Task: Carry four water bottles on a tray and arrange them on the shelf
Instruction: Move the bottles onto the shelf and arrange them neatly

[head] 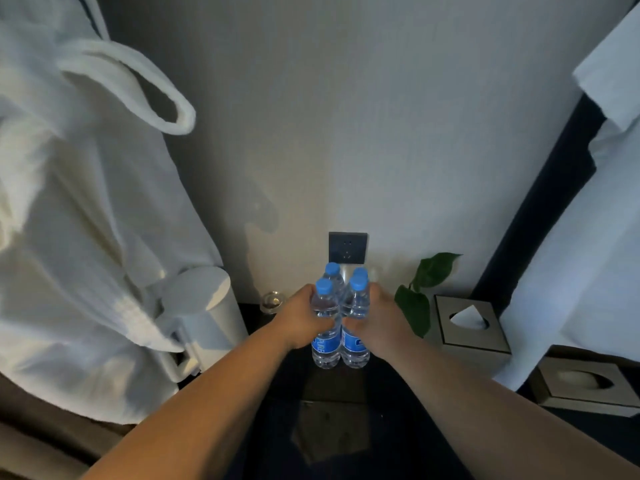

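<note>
From the head camera, your left hand (300,315) and right hand (380,315) close around four water bottles (341,317), clustered upright with blue caps, over the dark shelf (277,393) below a wall socket (347,247). A white kettle (204,306) stands left; a leafy plant (424,289) and tissue box (471,327) stand right.

Four water bottles (341,317) clasped upright between left hand (300,318) and right hand (378,322).
Bunched together below wall socket (347,248); plant (424,289), tissue box (468,325) right of socket, white kettle (204,306) left.
</note>
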